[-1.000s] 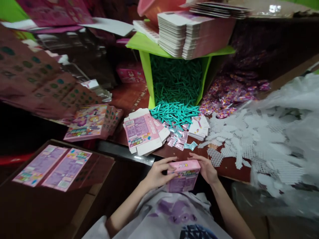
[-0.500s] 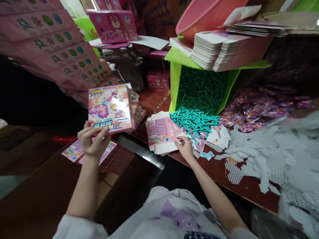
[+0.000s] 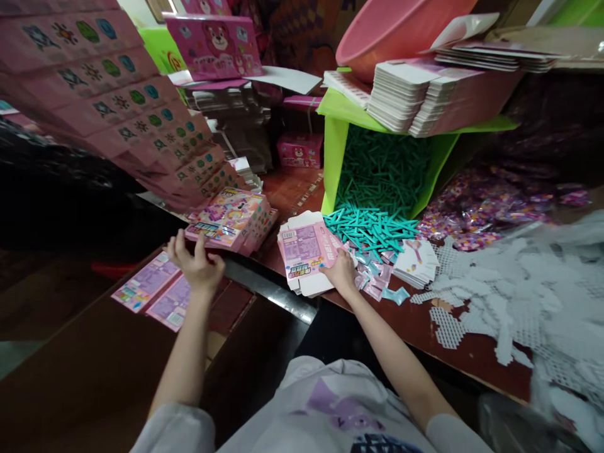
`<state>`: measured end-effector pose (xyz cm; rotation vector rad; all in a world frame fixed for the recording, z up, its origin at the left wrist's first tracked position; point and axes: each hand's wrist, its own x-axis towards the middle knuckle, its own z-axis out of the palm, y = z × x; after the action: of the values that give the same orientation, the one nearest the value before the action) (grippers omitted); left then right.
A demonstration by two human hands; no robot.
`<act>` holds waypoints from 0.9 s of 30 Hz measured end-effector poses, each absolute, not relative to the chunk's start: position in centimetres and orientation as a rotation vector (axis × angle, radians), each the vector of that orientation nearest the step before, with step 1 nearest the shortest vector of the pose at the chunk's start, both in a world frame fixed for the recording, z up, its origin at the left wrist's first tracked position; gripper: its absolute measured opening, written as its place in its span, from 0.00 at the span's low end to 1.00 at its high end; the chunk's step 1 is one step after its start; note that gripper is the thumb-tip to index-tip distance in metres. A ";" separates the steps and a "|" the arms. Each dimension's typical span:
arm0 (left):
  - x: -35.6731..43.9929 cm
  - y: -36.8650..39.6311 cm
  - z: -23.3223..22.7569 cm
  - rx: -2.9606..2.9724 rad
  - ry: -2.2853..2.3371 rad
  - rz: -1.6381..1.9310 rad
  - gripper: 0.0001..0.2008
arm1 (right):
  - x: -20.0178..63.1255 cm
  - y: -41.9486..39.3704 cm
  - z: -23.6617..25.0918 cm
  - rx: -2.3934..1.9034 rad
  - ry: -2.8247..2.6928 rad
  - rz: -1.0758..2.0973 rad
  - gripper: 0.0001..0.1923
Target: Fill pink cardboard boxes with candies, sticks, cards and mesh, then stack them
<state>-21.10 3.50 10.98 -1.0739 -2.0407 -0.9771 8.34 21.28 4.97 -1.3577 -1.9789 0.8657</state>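
My left hand [image 3: 197, 263], fingers spread, is just in front of a pink printed toy box [image 3: 231, 217]. That box lies face up on other boxes at the table's left edge; the hand holds nothing. At the middle of the table, my right hand [image 3: 340, 272] grips the right edge of a flattened pink carton [image 3: 302, 248], the top one of a small pile, with white flaps showing. Its thumb lies on the printed face, and some fingertips are hidden. Small pink and blue sachets [image 3: 375, 277] lie right beside this hand.
Teal sticks [image 3: 372, 226] spill from a lime-green bin [image 3: 330, 170]. Flat cartons [image 3: 401, 94] and a pink basin [image 3: 401, 31] sit above it. Printed cards [image 3: 415, 263], white perforated pieces [image 3: 448, 327] and bagged beads [image 3: 462, 214] lie right. Tall pink boxes [image 3: 94, 94] rise left; printed packs [image 3: 146, 280] lie below.
My left hand has set the toy box down on the boxes at the left edge and let go, drawing back with spread fingers. My right hand has moved slightly further onto the flattened carton.
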 end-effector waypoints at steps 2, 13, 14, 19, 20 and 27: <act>-17.3 4.5 9.7 -1.026 -2.020 -1.070 0.21 | 8.3 22.0 5.1 -1.387 -1.940 0.951 0.30; -9.3 9.7 8.1 -0.783 -2.176 -1.299 0.29 | 12.3 23.3 7.2 -1.132 -1.352 1.383 0.27; -9.6 9.7 8.4 -0.758 -2.172 -1.314 0.29 | 13.0 23.0 7.4 -1.071 -1.288 1.443 0.27; -5.1 9.2 8.8 -0.858 -2.294 -1.950 0.24 | 16.2 20.9 8.7 -0.847 -1.173 1.764 0.30; -3.2 9.0 8.8 -0.889 -2.364 -2.204 0.24 | 16.7 20.4 9.0 -0.831 -1.240 1.783 0.29; 5.7 8.4 8.9 -0.319 -2.181 -2.943 0.27 | 18.7 17.3 12.0 -0.932 -1.637 1.413 0.24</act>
<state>5.65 8.36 8.88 -0.3185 -2.1814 -2.9429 18.71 17.32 12.01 -0.9325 -1.6369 1.4134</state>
